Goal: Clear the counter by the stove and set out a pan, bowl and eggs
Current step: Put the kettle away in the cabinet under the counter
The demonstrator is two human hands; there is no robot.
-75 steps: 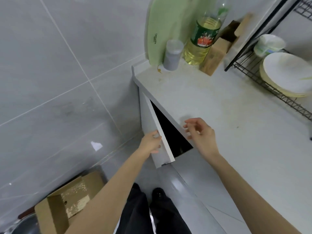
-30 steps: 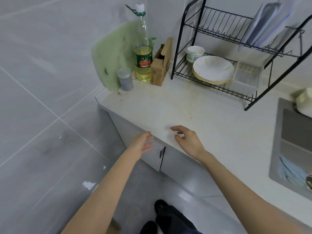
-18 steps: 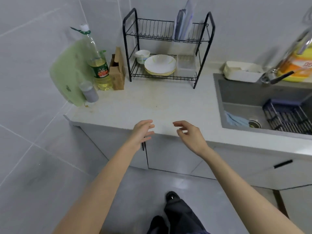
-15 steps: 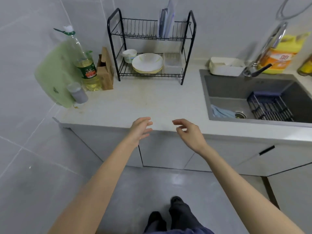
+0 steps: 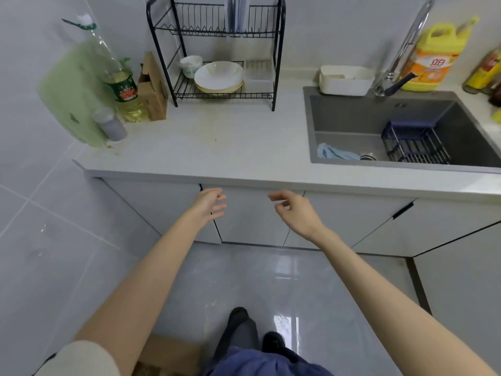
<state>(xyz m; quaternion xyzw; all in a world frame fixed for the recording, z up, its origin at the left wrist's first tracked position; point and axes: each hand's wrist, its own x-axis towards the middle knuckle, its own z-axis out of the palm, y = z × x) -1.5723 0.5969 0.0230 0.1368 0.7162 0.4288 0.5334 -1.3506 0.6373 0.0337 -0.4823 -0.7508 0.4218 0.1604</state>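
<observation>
White counter (image 5: 238,147), dish rack (image 5: 217,50), oil bottle (image 5: 119,77), cardboard box (image 5: 153,88), sunken sink (image 5: 352,118)

One left hand (image 5: 210,206), one right hand (image 5: 294,213), one sink (image 5: 352,115), one rack (image 5: 222,96).

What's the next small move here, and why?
Probably raise the right hand to the top bowl in the rack. Both hands, left hand included, are empty and open in front of the shut cabinet doors; no pan or eggs show, so the bowl is the one task item in sight.
</observation>
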